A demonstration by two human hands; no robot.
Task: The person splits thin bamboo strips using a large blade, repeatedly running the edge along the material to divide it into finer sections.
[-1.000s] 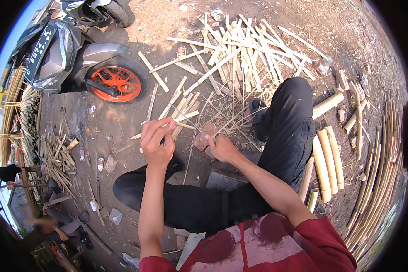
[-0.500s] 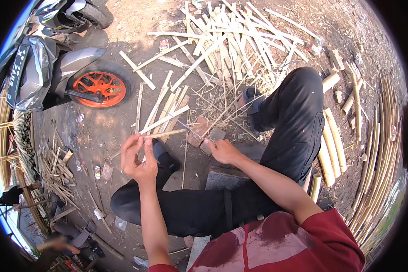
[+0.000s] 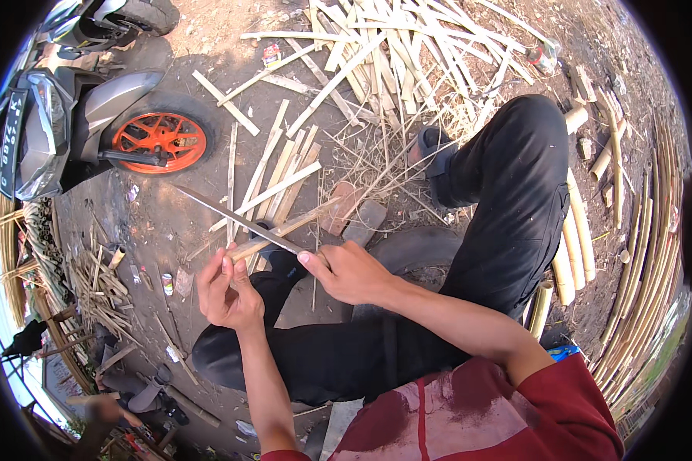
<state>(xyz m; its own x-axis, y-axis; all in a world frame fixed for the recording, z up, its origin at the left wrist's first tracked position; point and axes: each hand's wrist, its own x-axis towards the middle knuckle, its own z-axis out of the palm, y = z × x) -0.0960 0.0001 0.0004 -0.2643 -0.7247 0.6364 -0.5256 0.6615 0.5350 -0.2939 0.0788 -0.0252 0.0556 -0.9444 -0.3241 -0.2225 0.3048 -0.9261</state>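
Note:
My left hand (image 3: 229, 296) pinches the near end of a bamboo strip (image 3: 306, 219) between thumb and fingertips. The strip slants away to the right, its far end over a reddish brick (image 3: 344, 201). In my closed right hand (image 3: 355, 276) is a long, narrow-bladed knife (image 3: 211, 205). Its blade points far left and crosses over the strip just beyond my left fingertips; whether the edge touches the strip I cannot tell. A greyish block (image 3: 365, 223) lies beside the brick. Several split strips (image 3: 284, 173) lie on the ground past my left foot.
A large heap of bamboo strips (image 3: 400, 58) spreads at the far middle. A motorcycle with an orange wheel (image 3: 161, 144) stands at far left. Thick bamboo pieces (image 3: 580, 234) and long poles (image 3: 650, 253) lie on the right. Another person (image 3: 142, 396) is at lower left.
The knife has swung from over the bricks to the left and nearer, across the strip. My right hand has moved left and closer to my left hand. The view has shifted slightly.

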